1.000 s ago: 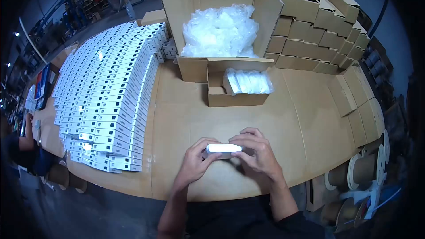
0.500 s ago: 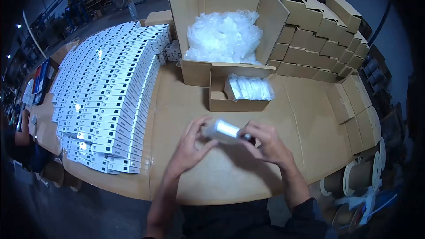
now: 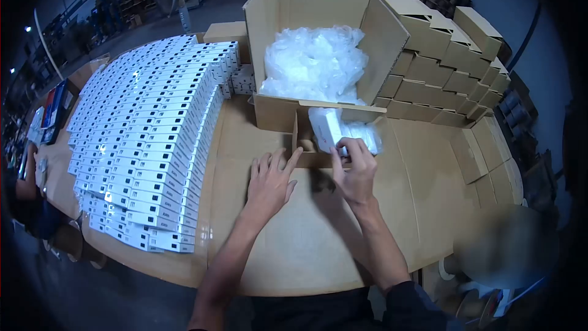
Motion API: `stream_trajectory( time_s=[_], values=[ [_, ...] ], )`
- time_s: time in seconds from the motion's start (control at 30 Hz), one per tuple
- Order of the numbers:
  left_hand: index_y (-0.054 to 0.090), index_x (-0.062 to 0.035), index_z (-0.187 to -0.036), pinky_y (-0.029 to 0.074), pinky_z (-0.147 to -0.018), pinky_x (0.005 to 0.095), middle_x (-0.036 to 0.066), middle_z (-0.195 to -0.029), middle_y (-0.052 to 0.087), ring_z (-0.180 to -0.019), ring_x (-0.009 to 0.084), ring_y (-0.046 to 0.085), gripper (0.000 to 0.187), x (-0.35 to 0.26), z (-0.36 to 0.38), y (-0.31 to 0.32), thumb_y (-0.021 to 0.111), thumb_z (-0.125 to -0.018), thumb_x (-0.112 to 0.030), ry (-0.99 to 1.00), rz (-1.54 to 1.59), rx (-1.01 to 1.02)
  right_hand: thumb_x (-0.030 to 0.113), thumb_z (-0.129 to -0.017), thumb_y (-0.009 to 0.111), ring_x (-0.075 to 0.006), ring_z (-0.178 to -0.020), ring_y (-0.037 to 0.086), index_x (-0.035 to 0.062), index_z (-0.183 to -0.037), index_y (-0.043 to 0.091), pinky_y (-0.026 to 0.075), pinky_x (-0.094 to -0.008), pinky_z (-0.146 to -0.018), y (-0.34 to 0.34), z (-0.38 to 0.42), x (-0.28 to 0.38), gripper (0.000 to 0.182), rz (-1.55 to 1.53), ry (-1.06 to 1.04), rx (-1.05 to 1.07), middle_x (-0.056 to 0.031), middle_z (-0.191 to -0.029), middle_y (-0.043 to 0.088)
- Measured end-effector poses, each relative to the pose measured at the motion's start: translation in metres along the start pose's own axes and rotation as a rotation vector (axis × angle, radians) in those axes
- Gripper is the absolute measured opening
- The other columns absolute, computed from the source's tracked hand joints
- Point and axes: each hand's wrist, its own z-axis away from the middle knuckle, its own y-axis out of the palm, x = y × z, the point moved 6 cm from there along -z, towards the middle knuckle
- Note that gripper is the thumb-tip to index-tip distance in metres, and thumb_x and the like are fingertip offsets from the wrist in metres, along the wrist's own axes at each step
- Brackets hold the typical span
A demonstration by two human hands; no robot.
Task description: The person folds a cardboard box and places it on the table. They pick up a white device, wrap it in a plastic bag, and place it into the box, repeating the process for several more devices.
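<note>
My right hand (image 3: pixel 356 168) grips the lower end of a slim white box (image 3: pixel 327 127), which tilts over the small open carton (image 3: pixel 316 160). Clear-wrapped white packs (image 3: pixel 365 135) stand in that carton, just right of the held box. With fingers spread, my left hand (image 3: pixel 270 179) is at the carton's front left corner and holds nothing. Behind the carton rises a large open carton (image 3: pixel 274 114) heaped with crumpled clear plastic bags (image 3: pixel 314 64).
Long stacked rows of white boxes (image 3: pixel 144 147) fill the table's left side. Brown cartons (image 3: pixel 429 64) are piled at the back right. More cartons (image 3: pixel 490 153) line the right edge. At far left, another person's arm (image 3: pixel 26 178) shows. A blurred round shape (image 3: pixel 505 245) is at lower right.
My right hand has carried the white box forward from above the table to the small carton. My left hand, earlier beside the box, has moved forward and its fingers are spread.
</note>
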Motion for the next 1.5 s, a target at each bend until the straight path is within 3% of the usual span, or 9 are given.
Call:
stream_trajectory(
  time_s=[0.1, 0.23, 0.7, 0.83, 0.93, 1.07, 1.13, 1.33, 1.5],
  values=[
    [0.037, -0.0178, -0.161, 0.038, -0.110, 0.0518, 0.016, -0.139, 0.052, -0.127, 0.0355, 0.049, 0.083, 0.000, 0.002, 0.001, 0.077, -0.088, -0.024, 0.009, 0.041, -0.009, 0.000, -0.087, 0.075, -0.0247, -0.062, 0.064, 0.0008, -0.098, 0.064, 0.051, -0.0370, -0.054, 0.014, 0.000, -0.010, 0.016, 0.109, 0.002, 0.054, -0.0138, -0.084, 0.063],
    [0.037, -0.0179, -0.161, 0.039, -0.108, 0.0516, 0.014, -0.139, 0.052, -0.123, 0.0338, 0.052, 0.084, -0.002, 0.004, 0.000, 0.077, -0.087, -0.023, 0.005, 0.006, -0.039, 0.003, -0.088, 0.074, -0.0422, -0.078, 0.067, -0.0008, -0.099, 0.062, 0.055, -0.0510, -0.068, 0.030, -0.005, -0.023, 0.017, 0.188, 0.096, 0.167, -0.0210, -0.089, 0.064],
    [0.038, -0.0173, -0.161, 0.041, -0.107, 0.0483, 0.013, -0.136, 0.055, -0.118, 0.0314, 0.054, 0.083, 0.001, 0.005, 0.006, 0.075, -0.086, -0.022, -0.002, -0.015, -0.072, 0.007, -0.086, 0.073, -0.0366, -0.091, 0.066, -0.0016, -0.085, 0.073, 0.055, -0.0482, -0.074, 0.055, 0.005, -0.039, 0.009, 0.515, 0.141, 0.245, -0.0190, -0.096, 0.065],
    [0.032, -0.0143, -0.163, 0.041, -0.108, 0.0482, 0.016, -0.137, 0.054, -0.119, 0.0329, 0.054, 0.088, -0.001, 0.011, -0.006, 0.076, -0.087, -0.024, 0.021, 0.056, -0.053, 0.013, -0.089, 0.069, -0.0340, -0.105, 0.060, -0.0014, -0.088, 0.077, 0.052, -0.0485, -0.080, 0.042, 0.006, -0.020, 0.016, 0.540, 0.111, 0.275, -0.0148, -0.118, 0.065],
    [0.031, -0.0134, -0.163, 0.043, -0.108, 0.0481, 0.018, -0.138, 0.053, -0.120, 0.0355, 0.055, 0.087, 0.018, 0.021, -0.024, 0.076, -0.089, -0.021, -0.074, 0.166, -0.076, 0.011, -0.089, 0.067, -0.0383, -0.106, 0.058, -0.0026, -0.108, 0.072, 0.050, -0.0491, -0.083, 0.038, 0.018, -0.010, 0.024, 0.568, 0.070, 0.310, -0.0199, -0.135, 0.058],
    [0.040, -0.0050, -0.155, 0.045, -0.106, 0.0494, 0.020, -0.139, 0.054, -0.122, 0.0395, 0.055, 0.077, 0.077, 0.023, -0.028, 0.075, -0.089, -0.022, -0.239, 0.138, -0.152, 0.006, -0.086, 0.068, -0.0416, -0.110, 0.057, -0.0031, -0.124, 0.061, 0.049, -0.0504, -0.091, 0.036, 0.016, 0.026, 0.039, 0.427, -0.015, 0.168, -0.0226, -0.139, 0.055],
    [0.046, 0.0007, -0.147, 0.045, -0.108, 0.0485, 0.024, -0.136, 0.055, -0.126, 0.0435, 0.053, 0.062, 0.096, 0.012, -0.038, 0.070, -0.091, -0.010, -0.278, 0.170, -0.233, 0.003, -0.085, 0.068, -0.0426, -0.112, 0.057, -0.0031, -0.127, 0.057, 0.048, -0.0509, -0.095, 0.047, 0.013, 0.043, 0.044, 0.269, -0.091, 0.131, -0.0239, -0.138, 0.055],
    [0.058, 0.0016, -0.134, 0.047, -0.107, 0.0484, 0.025, -0.130, 0.060, -0.123, 0.0437, 0.057, 0.043, 0.158, -0.054, -0.002, 0.061, -0.091, 0.001, -0.299, 0.217, -0.394, -0.002, -0.086, 0.065, -0.0471, -0.133, 0.049, -0.0061, -0.127, 0.053, 0.044, -0.0508, -0.111, 0.108, -0.005, 0.065, 0.042, 0.036, -0.154, 0.372, -0.0294, -0.144, 0.047],
    [0.065, 0.0029, -0.100, 0.046, -0.110, 0.0478, 0.024, -0.144, 0.054, -0.135, 0.0406, 0.052, 0.023, 0.187, -0.103, 0.024, 0.061, -0.078, 0.010, -0.223, 0.217, -0.377, -0.002, -0.087, 0.062, -0.0543, -0.144, 0.037, -0.0101, -0.126, 0.052, 0.039, -0.0562, -0.117, 0.140, -0.029, 0.060, 0.042, 0.143, -0.214, 0.498, -0.0383, -0.154, 0.035]
  ],
)
